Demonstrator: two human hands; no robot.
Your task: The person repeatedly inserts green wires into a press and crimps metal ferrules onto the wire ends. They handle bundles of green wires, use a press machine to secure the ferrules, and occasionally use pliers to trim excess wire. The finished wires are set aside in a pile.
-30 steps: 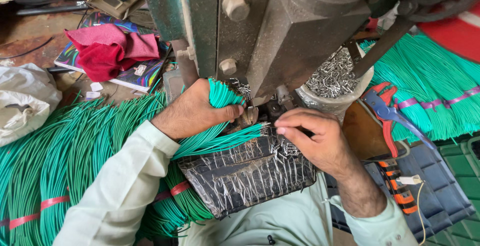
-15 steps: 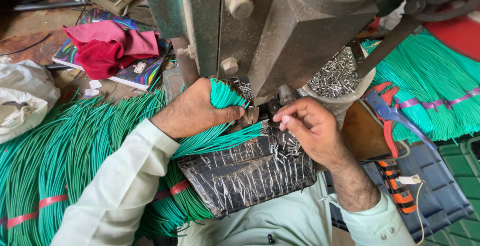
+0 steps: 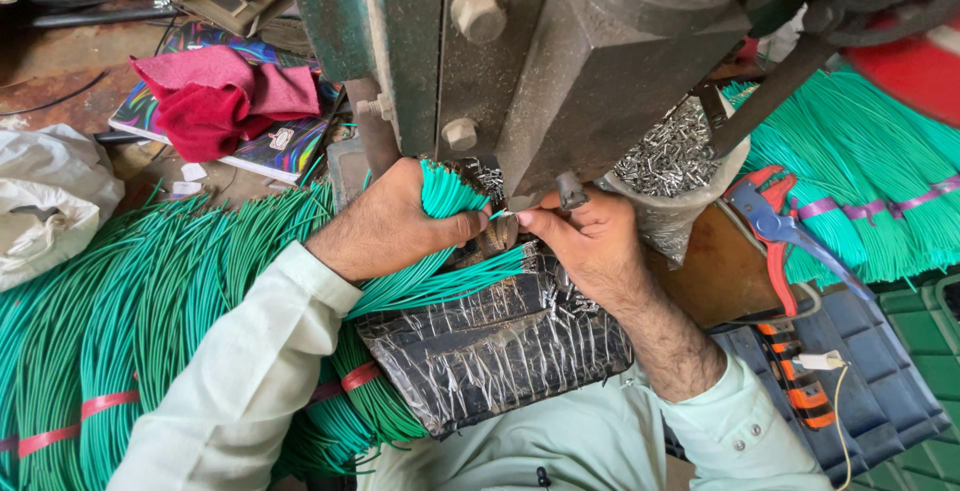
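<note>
At far left, on the worktop (image 3: 60, 91): a crumpled white bag (image 3: 45, 201), and beside it a long spread of green wires (image 3: 130, 321) bound with red tape. Above these, a red cloth (image 3: 215, 101) lying on a colourful book (image 3: 285, 146).

Left of centre: left hand (image 3: 385, 221), closed around a bunch of green wires (image 3: 445, 196), cut ends pointing up toward the machine; the rest of the bunch passes under the hand and fans over a black pad (image 3: 490, 346) covered in shiny wrap.

Centre: grey-green metal press (image 3: 560, 61), its lower end just above both hands.

Right of centre: right hand (image 3: 590, 236), fingertips pinched on a single green wire (image 3: 497, 215) whose tip sits right under the press; whether a small metal piece is on that tip cannot be told at this size. Behind the hand, a tub of small metal pieces (image 3: 675, 156).

Right: red-and-blue pliers (image 3: 775, 226) on a brown board, a second bundle of green wires (image 3: 870, 181) tied with purple tape, and a dark blue crate (image 3: 880, 381) at the lower corner.
</note>
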